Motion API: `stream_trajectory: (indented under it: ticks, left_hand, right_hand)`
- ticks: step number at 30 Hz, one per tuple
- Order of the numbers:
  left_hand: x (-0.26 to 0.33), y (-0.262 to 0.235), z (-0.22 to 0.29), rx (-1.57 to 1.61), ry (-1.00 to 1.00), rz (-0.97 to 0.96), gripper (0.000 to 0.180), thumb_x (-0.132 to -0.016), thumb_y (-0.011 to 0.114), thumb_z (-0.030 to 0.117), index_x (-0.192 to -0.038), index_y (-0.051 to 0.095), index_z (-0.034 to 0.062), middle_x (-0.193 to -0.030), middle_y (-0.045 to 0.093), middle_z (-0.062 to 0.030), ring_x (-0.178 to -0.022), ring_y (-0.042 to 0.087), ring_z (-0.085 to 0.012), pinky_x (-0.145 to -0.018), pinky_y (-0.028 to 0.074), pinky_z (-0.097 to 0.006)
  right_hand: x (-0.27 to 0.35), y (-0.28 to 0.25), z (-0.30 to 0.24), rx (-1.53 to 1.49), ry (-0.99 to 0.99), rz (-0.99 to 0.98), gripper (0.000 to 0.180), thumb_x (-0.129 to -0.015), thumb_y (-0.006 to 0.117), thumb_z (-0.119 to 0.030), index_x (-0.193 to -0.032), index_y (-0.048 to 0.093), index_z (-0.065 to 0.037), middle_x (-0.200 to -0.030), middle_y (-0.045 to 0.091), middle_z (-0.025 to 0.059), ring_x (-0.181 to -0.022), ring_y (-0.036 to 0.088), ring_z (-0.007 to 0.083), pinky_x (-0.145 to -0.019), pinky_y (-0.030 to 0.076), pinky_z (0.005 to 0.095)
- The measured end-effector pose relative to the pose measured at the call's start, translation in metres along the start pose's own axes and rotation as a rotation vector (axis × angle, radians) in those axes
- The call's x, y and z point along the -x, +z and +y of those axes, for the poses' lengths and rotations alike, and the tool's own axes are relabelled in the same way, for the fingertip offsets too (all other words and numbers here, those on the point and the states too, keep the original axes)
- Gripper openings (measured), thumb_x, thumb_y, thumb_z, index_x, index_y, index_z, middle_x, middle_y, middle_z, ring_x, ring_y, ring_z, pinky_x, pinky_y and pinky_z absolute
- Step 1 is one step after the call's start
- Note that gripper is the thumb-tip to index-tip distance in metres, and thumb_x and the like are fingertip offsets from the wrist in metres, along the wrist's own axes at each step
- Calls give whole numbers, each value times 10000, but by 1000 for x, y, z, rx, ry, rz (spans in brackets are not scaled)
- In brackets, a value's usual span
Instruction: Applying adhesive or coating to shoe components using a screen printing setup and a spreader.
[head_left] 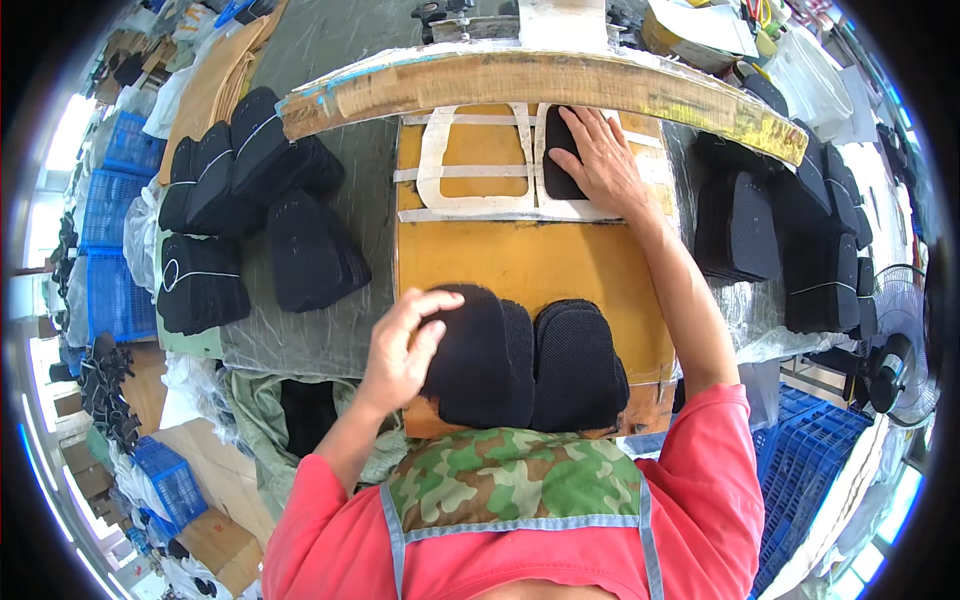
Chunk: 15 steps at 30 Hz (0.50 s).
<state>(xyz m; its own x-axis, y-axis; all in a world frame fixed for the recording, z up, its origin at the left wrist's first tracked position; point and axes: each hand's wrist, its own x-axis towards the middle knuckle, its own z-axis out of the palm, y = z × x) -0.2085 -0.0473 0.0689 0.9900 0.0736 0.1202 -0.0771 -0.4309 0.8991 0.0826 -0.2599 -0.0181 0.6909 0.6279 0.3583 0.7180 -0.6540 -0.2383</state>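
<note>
Step in hand: a black piece (560, 152) is being pressed into the right-hand cut-out of a white template (470, 205) at the far end of the yellow board (530, 262).
Right hand (600, 150): laid flat on that piece, fingers spread, grip open, nothing clasped.
Left hand (400, 345): curled over the near-left stack (475, 355) of black pieces, fingertips on the top one; whether it is pinched cannot be told.
Second stack (578, 365): just right of the first, touching it.
Left cut-out: seen empty, yellow board showing through.
Next move, as judged: one piece is to be peeled off the stack alone and seated squarely in the left cut-out.
Surface (320, 330): further black stacks (250, 220) are kept left and right.
</note>
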Motion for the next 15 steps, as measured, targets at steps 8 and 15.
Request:
stream_trajectory:
  ticks: [8, 15]
  left_hand:
    - [-94, -6, -32, 57, 38, 196, 238, -903, 545, -10, -1121, 639, 12, -1121, 686, -91, -1040, 647, -206, -905, 469, -297]
    - [-213, 15, -81, -269, 133, 241, 280, -908, 552, 19, -1160, 662, 71, -1264, 623, -113, -1197, 566, -272, -1014, 413, -342]
  right_hand:
    - [-2, 6, 6, -5, -35, -22, 729, -974, 487, -544, -1500, 348, -58, -1569, 317, 160, -1479, 234, 307, -1208, 157, 463]
    - [-2, 5, 7, 5, -55, -63, 1151, -724, 558, -845, -1528, 292, -66, -1565, 309, 195, -1484, 213, 337, -1221, 141, 470]
